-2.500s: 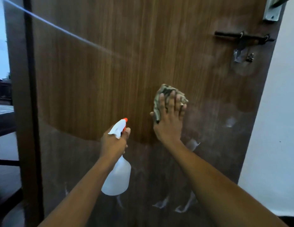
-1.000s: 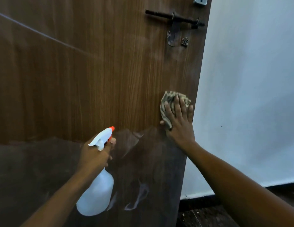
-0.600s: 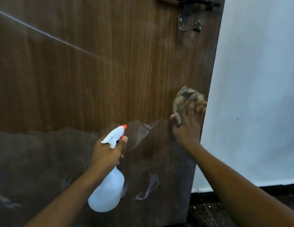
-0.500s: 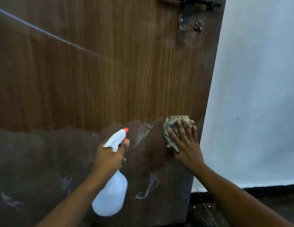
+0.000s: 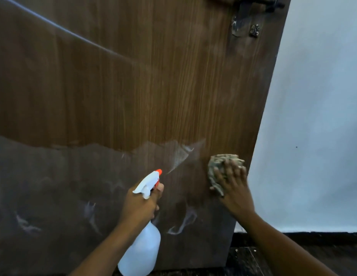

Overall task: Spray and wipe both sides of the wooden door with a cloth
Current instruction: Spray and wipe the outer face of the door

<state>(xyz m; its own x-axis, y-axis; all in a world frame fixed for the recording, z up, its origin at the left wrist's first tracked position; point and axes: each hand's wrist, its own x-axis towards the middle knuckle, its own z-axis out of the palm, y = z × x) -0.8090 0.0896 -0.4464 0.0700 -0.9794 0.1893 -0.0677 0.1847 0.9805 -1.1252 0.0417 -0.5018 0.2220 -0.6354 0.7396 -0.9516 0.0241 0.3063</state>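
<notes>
In the head view, the wooden door (image 5: 153,86) fills most of the picture. It stands upright, with its free edge on the right next to a pale wall (image 5: 313,116). The upper part shows warm wood grain, and the lower part looks darker and dull, with whitish streaks.

The left hand (image 5: 139,206) is closed around the neck of the spray bottle (image 5: 141,253), and the orange nozzle points up and to the right, toward the door. A thin mist (image 5: 181,156) is visible between the nozzle and the wood. The right hand (image 5: 233,188) lies flat with straight fingers and presses the cloth (image 5: 219,162) against the door, near its right edge. A dark bolt (image 5: 253,5) sits at the top right of the door.

The step in hand seems to be wetting and wiping this lower right zone. To do it well, I think the spray should land on the wood beside the cloth, not on the wall. The cloth should then pass over the wet patch with firm, overlapping strokes, out to the edge and down to the bottom. The other side of the door is hidden, so I cannot tell if it is done.
</notes>
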